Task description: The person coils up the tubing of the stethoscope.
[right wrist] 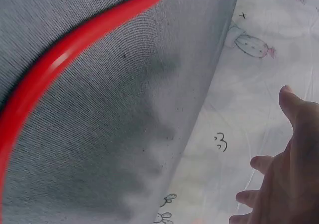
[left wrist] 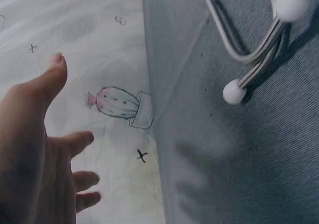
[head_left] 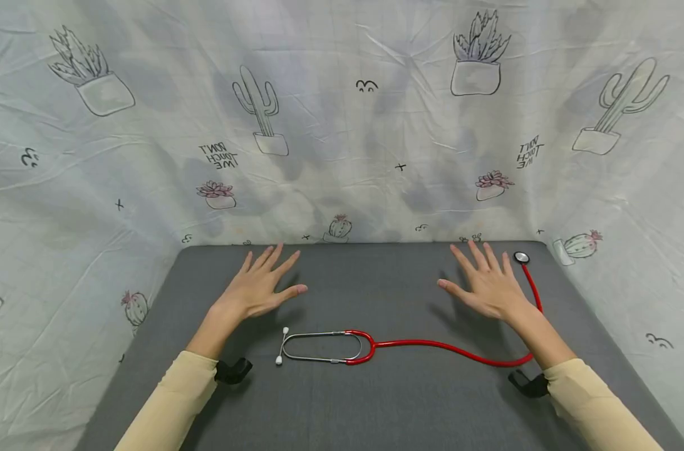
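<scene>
Stethoscope (head_left: 421, 342) lies across the middle of the grey tabletop (head_left: 347, 413), running from nine o'clock towards three, then curving up to two. At its left end, two white ear tips (head_left: 279, 360) stand apart, one towards twelve, the other towards six. Shiny metal ear tubes (head_left: 314, 334) lead from them towards three o'clock into a rounded red yoke (head_left: 370, 347). From there a smooth, glossy red tube (right wrist: 55, 59) sags towards four, passes beneath the right forearm (head_left: 539, 335) and rises to the round chest piece (head_left: 522, 257), silver-faced with a dark rim, at two o'clock.

The left hand (head_left: 257, 288), at ten o'clock on the tabletop, is spread wide and holds nothing, back upward, its fingers fanned towards one and its thumb between two and three. The ear tips lie at its five o'clock, well clear of it. The right hand (head_left: 485, 285), at two o'clock, is likewise splayed and bare of any object, fingers towards eleven and thumb towards ten; the chest piece sits just beside its little finger. Judging by the soft shadows, both hands seem raised off the surface, though the dim wrist views blur the height
</scene>
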Demonstrator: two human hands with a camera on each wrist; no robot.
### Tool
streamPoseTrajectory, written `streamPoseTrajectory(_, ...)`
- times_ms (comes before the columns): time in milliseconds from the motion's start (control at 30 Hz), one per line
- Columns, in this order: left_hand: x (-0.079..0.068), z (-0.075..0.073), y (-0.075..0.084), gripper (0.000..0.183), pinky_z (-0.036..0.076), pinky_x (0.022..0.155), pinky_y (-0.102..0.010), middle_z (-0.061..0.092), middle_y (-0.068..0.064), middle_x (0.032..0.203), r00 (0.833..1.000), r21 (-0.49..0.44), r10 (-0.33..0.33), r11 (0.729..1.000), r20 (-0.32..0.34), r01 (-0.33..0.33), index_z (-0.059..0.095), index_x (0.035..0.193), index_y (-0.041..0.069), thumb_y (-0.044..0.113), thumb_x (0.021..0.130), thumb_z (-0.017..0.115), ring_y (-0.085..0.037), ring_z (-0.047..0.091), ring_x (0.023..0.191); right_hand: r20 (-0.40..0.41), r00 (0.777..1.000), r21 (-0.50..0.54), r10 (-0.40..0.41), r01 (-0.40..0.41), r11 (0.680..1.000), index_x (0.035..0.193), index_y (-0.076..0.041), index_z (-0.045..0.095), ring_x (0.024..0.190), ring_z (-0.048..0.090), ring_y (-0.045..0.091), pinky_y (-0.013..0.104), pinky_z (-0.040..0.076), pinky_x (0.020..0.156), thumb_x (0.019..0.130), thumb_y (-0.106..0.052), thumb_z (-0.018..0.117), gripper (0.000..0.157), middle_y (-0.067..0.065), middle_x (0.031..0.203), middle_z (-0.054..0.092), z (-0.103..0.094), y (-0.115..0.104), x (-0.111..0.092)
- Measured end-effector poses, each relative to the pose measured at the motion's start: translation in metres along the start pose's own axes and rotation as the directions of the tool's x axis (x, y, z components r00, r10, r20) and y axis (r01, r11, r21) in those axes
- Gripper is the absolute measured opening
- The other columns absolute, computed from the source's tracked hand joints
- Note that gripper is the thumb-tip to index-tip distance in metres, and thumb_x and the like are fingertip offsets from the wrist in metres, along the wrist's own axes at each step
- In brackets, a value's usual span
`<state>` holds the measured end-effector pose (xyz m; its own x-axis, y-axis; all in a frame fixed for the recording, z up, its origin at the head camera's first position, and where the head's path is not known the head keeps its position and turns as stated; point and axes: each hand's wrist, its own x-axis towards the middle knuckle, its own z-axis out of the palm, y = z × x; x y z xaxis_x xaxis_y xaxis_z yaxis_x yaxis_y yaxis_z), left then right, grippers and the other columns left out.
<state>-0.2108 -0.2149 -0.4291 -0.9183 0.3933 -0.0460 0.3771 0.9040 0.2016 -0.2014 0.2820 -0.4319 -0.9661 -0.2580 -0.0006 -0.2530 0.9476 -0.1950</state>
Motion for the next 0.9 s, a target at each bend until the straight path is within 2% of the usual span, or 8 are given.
streamPoseTrajectory(67, -0.004, 0.003, 0.004, 0.089, 0.018, 0.133, -0.071, 0.021, -0.02, 0.181, 0.999, -0.023, 0.039, 0.999, -0.003, -0.039, 0.029, 0.174, 0.023, 0.072, 0.104, 0.054, -0.045, 0.027, 0.167, -0.018, 1.0, 0.0, -0.025, 0.025, 1.0, 0.175, -0.017, 0.024, 0.159, 0.029, 0.062, 0.08, 0.029, 0.122, 0.106, -0.067, 0.054, 0.09, 0.031, 0.178, 0.02, 0.001, -0.002, -0.003)
streamPoseTrajectory(167, -0.012, 0.01, 0.013, 0.083, 0.039, 0.125, -0.069, 0.04, -0.021, 0.174, 0.995, -0.069, 0.097, 0.993, 0.015, -0.096, 0.041, 0.169, 0.017, 0.064, 0.104, 0.063, -0.045, 0.043, 0.159, -0.037, 0.997, 0.026, -0.066, 0.067, 0.997, 0.173, -0.016, 0.03, 0.145, 0.051, 0.059, 0.062, 0.059, 0.086, 0.104, -0.063, 0.062, 0.09, 0.031, 0.173, 0.033, 0.004, -0.007, -0.009)
streamPoseTrajectory(267, -0.019, 0.019, 0.026, 0.074, 0.053, 0.112, -0.063, 0.059, -0.016, 0.158, 0.985, -0.138, 0.158, 0.979, 0.072, -0.147, 0.056, 0.159, 0.013, 0.056, 0.101, 0.073, -0.039, 0.06, 0.144, -0.028, 0.995, 0.083, -0.094, 0.096, 0.992, 0.169, -0.015, 0.039, 0.121, 0.069, 0.05, 0.04, 0.05, 0.057, 0.101, -0.06, 0.069, 0.086, 0.028, 0.163, 0.047, 0.01, -0.012, -0.017)
streamPoseTrajectory(367, -0.025, 0.027, 0.037, 0.068, 0.058, 0.105, -0.052, 0.067, -0.009, 0.139, 0.967, -0.196, 0.215, 0.963, 0.134, -0.187, 0.067, 0.147, 0.012, 0.05, 0.094, 0.085, -0.028, 0.067, 0.127, 0.005, 0.993, 0.157, -0.119, 0.117, 0.981, 0.16, -0.015, 0.052, 0.103, 0.075, 0.032, 0.033, 0.047, 0.057, 0.098, -0.057, 0.075, 0.078, 0.021, 0.146, 0.062, 0.018, -0.019, -0.026)
streamPoseTrajectory(467, -0.032, 0.034, 0.043, 0.067, 0.058, 0.096, -0.042, 0.064, -0.002, 0.127, 0.956, -0.21, 0.237, 0.957, 0.172, -0.2, 0.071, 0.139, 0.014, 0.046, 0.085, 0.094, -0.018, 0.064, 0.112, 0.056, 0.987, 0.201, -0.151, 0.137, 0.97, 0.142, -0.015, 0.065, 0.089, 0.07, 0.014, 0.031, 0.048, 0.061, 0.095, -0.055, 0.08, 0.064, 0.009, 0.124, 0.072, 0.026, -0.025, -0.033)
streamPoseTrajectory(633, -0.038, 0.044, 0.044, 0.056, 0.056, 0.087, -0.034, 0.063, 0.001, 0.115, 0.954, -0.221, 0.261, 0.949, 0.145, -0.226, 0.072, 0.127, 0.013, 0.036, 0.083, 0.096, -0.011, 0.059, 0.1, 0.132, 0.974, 0.234, -0.184, 0.15, 0.961, 0.119, -0.019, 0.07, 0.076, 0.053, -0.002, 0.026, 0.045, 0.065, 0.092, -0.046, 0.087, 0.042, -0.01, 0.097, 0.065, 0.037, -0.025, -0.045)
streamPoseTrajectory(800, -0.037, 0.052, 0.04, 0.037, 0.055, 0.08, -0.026, 0.066, 0.002, 0.106, 0.945, -0.272, 0.307, 0.924, 0.115, -0.267, 0.073, 0.119, 0.011, 0.029, 0.091, 0.09, -0.008, 0.06, 0.092, 0.133, 0.971, 0.276, -0.198, 0.156, 0.949, 0.101, -0.023, 0.066, 0.07, 0.047, -0.007, 0.022, 0.041, 0.062, 0.098, -0.032, 0.082, 0.018, -0.016, 0.084, 0.058, 0.045, -0.011, -0.053)
streamPoseTrajectory(900, -0.039, 0.057, 0.039, 0.029, 0.054, 0.077, -0.023, 0.068, 0.003, 0.104, 0.942, -0.279, 0.321, 0.917, 0.096, -0.284, 0.074, 0.118, 0.011, 0.026, 0.096, 0.085, -0.004, 0.06, 0.089, 0.107, 0.968, 0.278, -0.226, 0.189, 0.942, 0.095, -0.025, 0.065, 0.071, 0.047, -0.009, 0.021, 0.042, 0.061, 0.101, -0.029, 0.078, 0.015, -0.017, 0.083, 0.057, 0.048, -0.006, -0.054)
